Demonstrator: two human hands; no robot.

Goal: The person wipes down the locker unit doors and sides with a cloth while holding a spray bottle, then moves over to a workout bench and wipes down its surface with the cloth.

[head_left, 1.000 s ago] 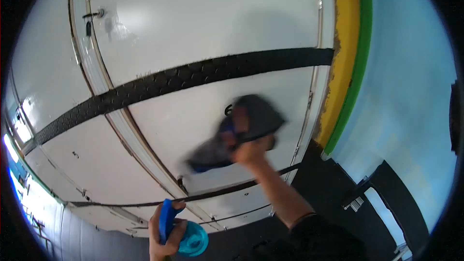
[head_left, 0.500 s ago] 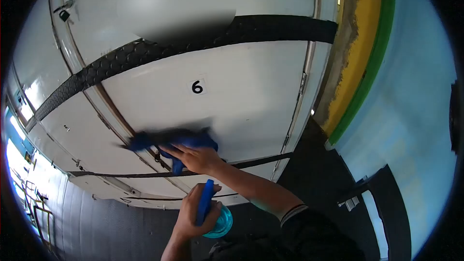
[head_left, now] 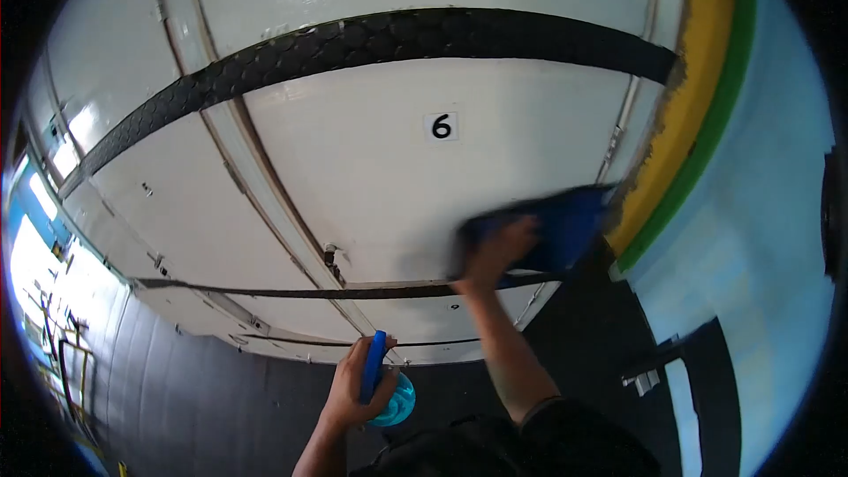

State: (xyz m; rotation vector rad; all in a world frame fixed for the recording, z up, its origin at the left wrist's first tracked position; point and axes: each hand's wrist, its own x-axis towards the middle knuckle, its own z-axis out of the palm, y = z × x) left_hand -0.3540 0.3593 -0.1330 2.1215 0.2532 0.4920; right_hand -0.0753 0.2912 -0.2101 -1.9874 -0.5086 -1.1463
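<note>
A dark blue cloth [head_left: 570, 225], blurred by motion, lies against the lower right part of a white door panel [head_left: 371, 177] marked with a black 6 [head_left: 442, 126]. My right hand [head_left: 502, 252] presses on the cloth, its fingers smeared by motion. Below the panel, at the bottom centre, my left hand [head_left: 358, 380] is wrapped round the blue top of a spray bottle [head_left: 397, 402] with a turquoise body. A small latch [head_left: 331, 256] sits at the panel's lower left corner.
A black textured strip [head_left: 424, 34] crosses the white panels above the numbered door. Yellow and green bands [head_left: 724, 79] and a light blue wall [head_left: 768, 238] stand at the right. Dark grey flooring [head_left: 265, 402] spreads below, with a metal rack [head_left: 75, 353] at the far left.
My right hand and the cloth have swept from the panel's lower left to its lower right over the last half second. The left hand still holds the bottle, and the view has shifted.
</note>
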